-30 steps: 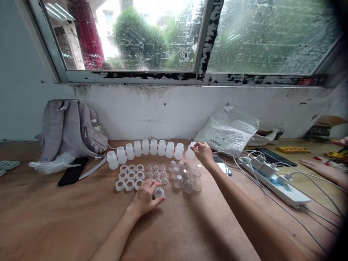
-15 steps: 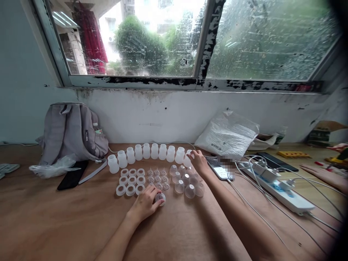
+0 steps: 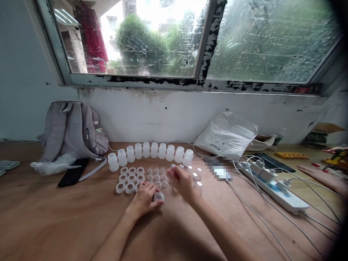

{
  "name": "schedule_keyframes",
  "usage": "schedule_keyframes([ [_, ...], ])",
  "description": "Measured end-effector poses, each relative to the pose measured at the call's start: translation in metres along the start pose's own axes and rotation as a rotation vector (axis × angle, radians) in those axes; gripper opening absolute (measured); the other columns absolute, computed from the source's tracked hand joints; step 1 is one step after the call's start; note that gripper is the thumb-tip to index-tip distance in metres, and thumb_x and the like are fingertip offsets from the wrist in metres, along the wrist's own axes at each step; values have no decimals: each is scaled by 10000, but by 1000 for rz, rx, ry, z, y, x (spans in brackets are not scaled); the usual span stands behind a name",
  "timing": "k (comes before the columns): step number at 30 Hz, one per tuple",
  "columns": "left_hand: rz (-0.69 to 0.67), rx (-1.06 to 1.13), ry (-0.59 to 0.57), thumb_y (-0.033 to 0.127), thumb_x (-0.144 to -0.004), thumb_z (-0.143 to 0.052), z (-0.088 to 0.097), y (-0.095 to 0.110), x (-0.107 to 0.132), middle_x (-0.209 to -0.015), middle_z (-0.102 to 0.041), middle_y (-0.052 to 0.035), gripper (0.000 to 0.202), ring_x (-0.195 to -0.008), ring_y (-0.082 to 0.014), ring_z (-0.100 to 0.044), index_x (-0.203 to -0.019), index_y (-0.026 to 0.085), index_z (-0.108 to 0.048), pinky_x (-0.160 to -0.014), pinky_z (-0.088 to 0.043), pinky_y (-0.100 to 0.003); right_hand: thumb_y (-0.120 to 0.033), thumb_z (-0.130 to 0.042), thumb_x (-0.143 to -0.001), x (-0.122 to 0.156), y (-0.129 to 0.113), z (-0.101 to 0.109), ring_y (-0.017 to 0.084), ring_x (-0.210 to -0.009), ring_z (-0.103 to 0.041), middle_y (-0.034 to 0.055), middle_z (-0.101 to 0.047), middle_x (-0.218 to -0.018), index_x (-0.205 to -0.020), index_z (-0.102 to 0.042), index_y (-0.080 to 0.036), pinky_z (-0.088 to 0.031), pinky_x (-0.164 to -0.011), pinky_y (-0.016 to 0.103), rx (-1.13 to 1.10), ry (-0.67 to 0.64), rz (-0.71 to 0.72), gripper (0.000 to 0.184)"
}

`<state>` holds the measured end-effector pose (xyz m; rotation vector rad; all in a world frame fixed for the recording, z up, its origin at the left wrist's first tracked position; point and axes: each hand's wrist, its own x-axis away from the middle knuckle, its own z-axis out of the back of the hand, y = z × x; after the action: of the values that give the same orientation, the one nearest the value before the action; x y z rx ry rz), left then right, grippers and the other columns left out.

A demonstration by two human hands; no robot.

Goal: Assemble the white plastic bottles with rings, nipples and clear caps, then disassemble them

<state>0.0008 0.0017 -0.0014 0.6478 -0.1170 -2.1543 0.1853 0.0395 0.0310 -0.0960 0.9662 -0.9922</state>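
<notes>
My left hand (image 3: 145, 197) rests on the table with thumb and fingers closed around a white collar ring with a clear teat (image 3: 159, 197) in it. My right hand (image 3: 182, 180) hangs over the clear dome caps (image 3: 199, 185), hiding some of them; its fingers look curled but are smeared by motion. Left of it stand rows of clear bottle teats (image 3: 157, 177). Several white collar rings (image 3: 132, 178) lie in rows beyond my left hand, one partly covered by its fingers. Behind them, frosted small bottles (image 3: 154, 150) form a curved line.
At the left stand a grey backpack (image 3: 65, 130), a plastic bag (image 3: 56, 165) and a black phone (image 3: 73, 174). Rightward are a silvery bag (image 3: 227, 136), a blurred-out phone (image 3: 220, 172), a power strip (image 3: 285, 197) with cables, and another person's hand (image 3: 320, 177).
My right hand has left the rightmost bottle and moved left and toward me, over the dome caps. That bottle now stands free. My left hand stays on the collar ring.
</notes>
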Motion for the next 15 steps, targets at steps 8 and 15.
schedule_keyframes([
  [8,13,-90,16,269,-678,-555,-7,-5,3,-872,-591,-49,188,-869,-227,-502,-850,193,-568,-867,-300,-418,-261,-431,-810,55,-28,-54,140,-599,-505,15,-541,-685,-767,-460,-193,-383,-559,238,-98,-189,-54,86],
  [15,12,-65,158,250,-684,-518,-5,-10,2,-918,-607,-57,255,-912,-238,-503,-928,191,-563,-887,-276,-416,-252,-480,-768,55,-21,-49,135,-600,-467,11,-519,-727,-862,-441,-190,-390,-569,244,-193,-181,-92,119],
])
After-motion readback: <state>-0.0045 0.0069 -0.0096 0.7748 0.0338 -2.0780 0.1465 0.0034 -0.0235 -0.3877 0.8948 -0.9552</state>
